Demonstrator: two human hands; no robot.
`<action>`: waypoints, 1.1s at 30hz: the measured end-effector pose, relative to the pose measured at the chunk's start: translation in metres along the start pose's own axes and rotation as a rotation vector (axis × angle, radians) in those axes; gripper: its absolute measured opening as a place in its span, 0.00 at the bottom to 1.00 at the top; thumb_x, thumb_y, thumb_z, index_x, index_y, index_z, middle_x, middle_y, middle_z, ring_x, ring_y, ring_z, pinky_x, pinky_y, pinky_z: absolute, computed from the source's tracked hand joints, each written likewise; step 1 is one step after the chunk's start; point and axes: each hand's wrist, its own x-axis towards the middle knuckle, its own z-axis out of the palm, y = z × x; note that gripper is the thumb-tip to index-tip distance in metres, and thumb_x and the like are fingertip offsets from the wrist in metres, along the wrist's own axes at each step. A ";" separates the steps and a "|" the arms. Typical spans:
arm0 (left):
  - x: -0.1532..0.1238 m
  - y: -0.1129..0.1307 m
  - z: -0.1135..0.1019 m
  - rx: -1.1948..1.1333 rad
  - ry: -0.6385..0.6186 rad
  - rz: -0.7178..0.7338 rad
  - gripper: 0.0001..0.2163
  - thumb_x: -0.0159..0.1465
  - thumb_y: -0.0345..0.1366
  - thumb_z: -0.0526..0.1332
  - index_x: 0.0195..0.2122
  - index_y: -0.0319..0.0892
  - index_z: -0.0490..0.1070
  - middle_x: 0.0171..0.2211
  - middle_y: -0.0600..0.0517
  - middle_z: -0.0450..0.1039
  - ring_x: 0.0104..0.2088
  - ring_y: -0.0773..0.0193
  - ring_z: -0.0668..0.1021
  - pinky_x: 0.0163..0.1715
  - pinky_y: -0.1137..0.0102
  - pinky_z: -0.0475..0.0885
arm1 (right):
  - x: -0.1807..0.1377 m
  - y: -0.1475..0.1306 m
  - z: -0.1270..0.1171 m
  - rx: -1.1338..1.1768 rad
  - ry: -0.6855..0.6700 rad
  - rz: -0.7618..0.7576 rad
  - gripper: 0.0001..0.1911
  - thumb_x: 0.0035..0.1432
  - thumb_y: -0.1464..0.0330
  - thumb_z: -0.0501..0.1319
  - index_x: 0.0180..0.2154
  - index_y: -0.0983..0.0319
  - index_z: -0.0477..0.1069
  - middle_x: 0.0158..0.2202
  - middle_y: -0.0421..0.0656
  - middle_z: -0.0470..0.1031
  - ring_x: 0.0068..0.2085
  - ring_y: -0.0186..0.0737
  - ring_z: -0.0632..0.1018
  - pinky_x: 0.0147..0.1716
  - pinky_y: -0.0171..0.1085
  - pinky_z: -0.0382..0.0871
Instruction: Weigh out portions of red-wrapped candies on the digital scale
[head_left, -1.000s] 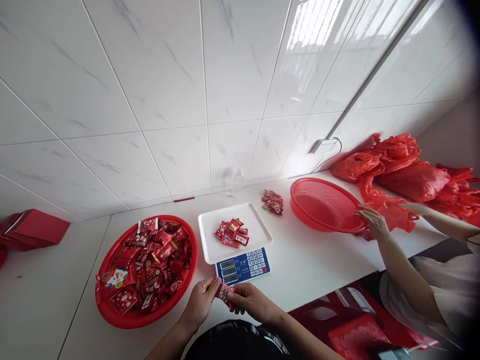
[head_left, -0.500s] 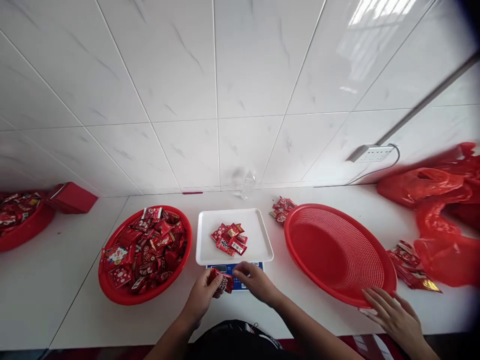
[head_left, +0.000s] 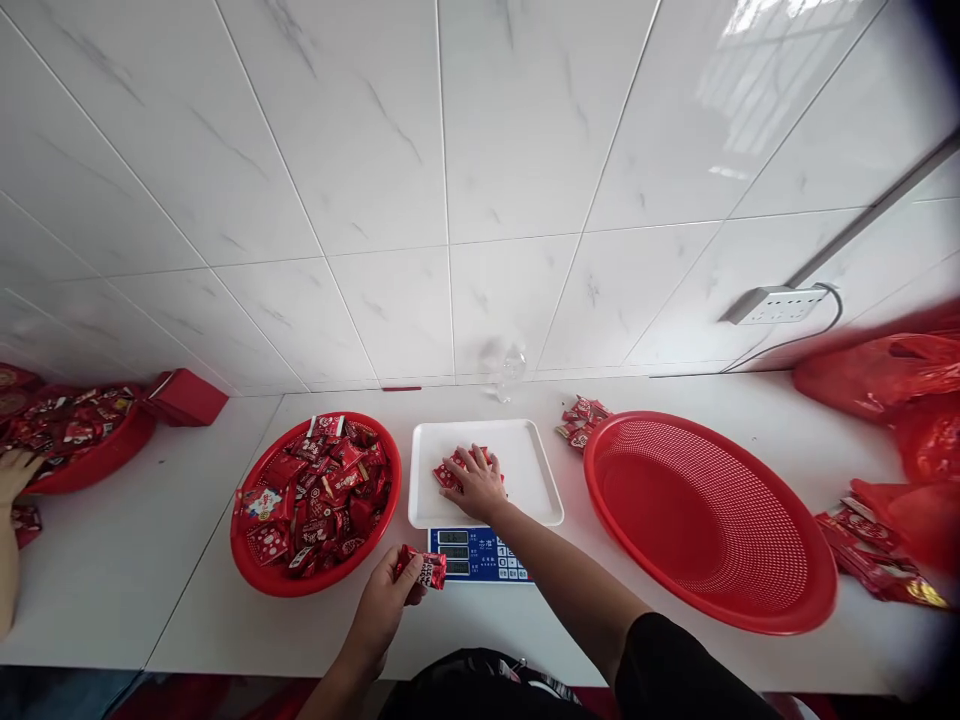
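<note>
My left hand [head_left: 388,600] is closed around small red snack packets [head_left: 431,571], held in front of the blue scale [head_left: 469,556]. On that scale rests a white tray [head_left: 532,465]. My right hand [head_left: 480,487] reaches over the tray with its fingers spread, lying on a small pile of red packets [head_left: 444,474]. The palm and fingers hide most of the pile. Just left of the tray stands a red basket [head_left: 244,560] full of similar red packets [head_left: 319,510].
Right of the scale sits a red strainer basket [head_left: 660,510] with nothing in it. Loose packets [head_left: 581,422] lie behind it, others [head_left: 862,535] beside red plastic bags [head_left: 862,375]. A clear bottle [head_left: 511,372] lies by the wall. At far left, another person's hand [head_left: 16,473] touches a filled red basket [head_left: 101,468].
My right hand has moved from beside my left hand onto the packets in the tray. Another person's hand has left the right basket's rim. A hand has appeared at far left.
</note>
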 end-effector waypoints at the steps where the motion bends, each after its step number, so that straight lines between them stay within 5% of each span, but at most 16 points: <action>1: 0.000 -0.002 -0.004 -0.009 0.015 -0.006 0.19 0.49 0.52 0.61 0.29 0.41 0.66 0.25 0.55 0.70 0.24 0.70 0.70 0.27 0.73 0.64 | 0.000 0.000 0.001 -0.005 0.025 -0.020 0.28 0.56 0.48 0.46 0.56 0.47 0.56 0.60 0.42 0.54 0.60 0.53 0.49 0.54 0.54 0.43; 7: 0.004 -0.007 -0.020 -0.020 0.050 -0.033 0.20 0.47 0.53 0.62 0.29 0.41 0.68 0.24 0.54 0.70 0.24 0.69 0.71 0.27 0.72 0.66 | 0.004 0.002 0.004 0.019 0.077 -0.017 0.23 0.54 0.50 0.53 0.48 0.53 0.65 0.50 0.47 0.65 0.48 0.48 0.65 0.44 0.44 0.60; 15: 0.017 0.004 -0.031 0.003 -0.089 -0.011 0.19 0.48 0.52 0.62 0.30 0.41 0.68 0.25 0.54 0.70 0.26 0.68 0.72 0.30 0.71 0.67 | 0.008 0.011 0.001 0.080 0.230 0.143 0.20 0.58 0.52 0.50 0.45 0.56 0.67 0.42 0.44 0.70 0.38 0.39 0.73 0.34 0.34 0.64; 23: 0.029 0.007 -0.045 -0.006 -0.108 0.018 0.18 0.48 0.51 0.63 0.31 0.40 0.68 0.25 0.54 0.70 0.26 0.67 0.73 0.30 0.70 0.68 | -0.058 0.103 -0.064 0.198 0.738 0.533 0.25 0.53 0.48 0.50 0.41 0.58 0.70 0.41 0.47 0.70 0.42 0.44 0.72 0.38 0.37 0.65; 27: 0.033 0.010 -0.055 -0.007 -0.066 0.034 0.19 0.47 0.51 0.63 0.31 0.40 0.69 0.24 0.54 0.70 0.26 0.67 0.73 0.30 0.70 0.68 | -0.110 0.159 -0.078 0.129 0.545 0.869 0.29 0.50 0.46 0.49 0.47 0.56 0.67 0.48 0.47 0.66 0.41 0.48 0.72 0.34 0.42 0.65; 33: 0.033 0.011 -0.066 -0.001 -0.066 0.042 0.18 0.49 0.51 0.62 0.31 0.40 0.69 0.26 0.54 0.70 0.27 0.66 0.74 0.32 0.69 0.69 | -0.140 0.181 -0.065 0.051 0.275 0.961 0.32 0.53 0.48 0.48 0.55 0.57 0.59 0.58 0.51 0.59 0.57 0.60 0.59 0.48 0.59 0.56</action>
